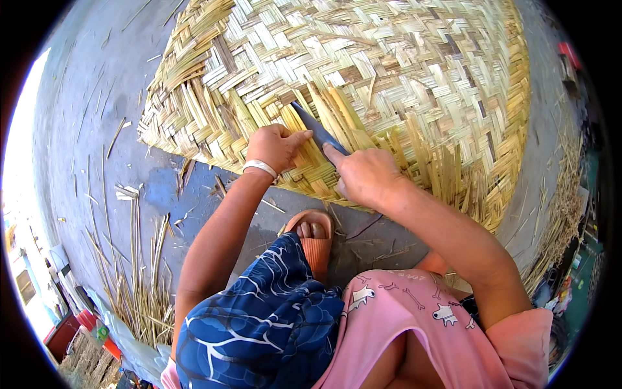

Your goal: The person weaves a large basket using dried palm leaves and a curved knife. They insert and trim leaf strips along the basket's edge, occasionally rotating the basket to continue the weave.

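Observation:
A large woven mat (402, 71) of pale green and straw-coloured flat reed strips lies in front of me. Near its closest edge my right hand (368, 174) grips a dark, narrow knife (310, 122), index finger stretched along it. The blade points away and to the left, with its far end among the weave. My left hand (275, 148), a white band at its wrist, is closed beside the blade, thumb and fingers pinching a reed strip at the edge. Loose strip ends (334, 110) stick up right of the knife. The knife's handle is hidden in my right hand.
Cut reed stalks (146, 279) lie in a heap on the grey floor (71, 142) at the left. More dry straw (560, 201) is piled along the right side. My sandalled foot (316, 240) stands just below the mat's near edge.

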Available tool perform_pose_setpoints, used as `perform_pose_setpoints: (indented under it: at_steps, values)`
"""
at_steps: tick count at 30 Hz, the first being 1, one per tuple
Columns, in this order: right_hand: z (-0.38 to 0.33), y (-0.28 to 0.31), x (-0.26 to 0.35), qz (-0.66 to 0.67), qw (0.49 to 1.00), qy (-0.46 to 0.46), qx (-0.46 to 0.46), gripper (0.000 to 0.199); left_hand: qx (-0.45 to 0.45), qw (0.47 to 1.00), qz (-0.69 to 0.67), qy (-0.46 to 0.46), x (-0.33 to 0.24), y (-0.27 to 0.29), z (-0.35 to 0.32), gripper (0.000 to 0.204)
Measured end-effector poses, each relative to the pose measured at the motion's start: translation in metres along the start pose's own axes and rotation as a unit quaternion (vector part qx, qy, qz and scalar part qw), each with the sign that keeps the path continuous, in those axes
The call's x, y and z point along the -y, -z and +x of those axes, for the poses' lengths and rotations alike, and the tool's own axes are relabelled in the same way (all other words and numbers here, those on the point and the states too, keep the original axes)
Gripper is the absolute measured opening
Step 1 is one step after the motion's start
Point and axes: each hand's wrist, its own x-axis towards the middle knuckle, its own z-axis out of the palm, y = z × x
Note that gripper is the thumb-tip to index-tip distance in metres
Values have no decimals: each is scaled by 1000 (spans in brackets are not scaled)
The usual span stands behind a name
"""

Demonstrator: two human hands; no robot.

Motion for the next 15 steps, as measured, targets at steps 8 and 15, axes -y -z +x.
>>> perform_pose_setpoints:
  at_steps: [8, 15]
  values:
    - [-101, 63, -11, -62, 988, 14, 138, 53, -138, 944, 273, -125, 21, -15, 12, 48]
    - [-112, 112, -67, 398, 886, -43, 232, 61, -76, 983, -121, -111, 17, -16, 9, 23]
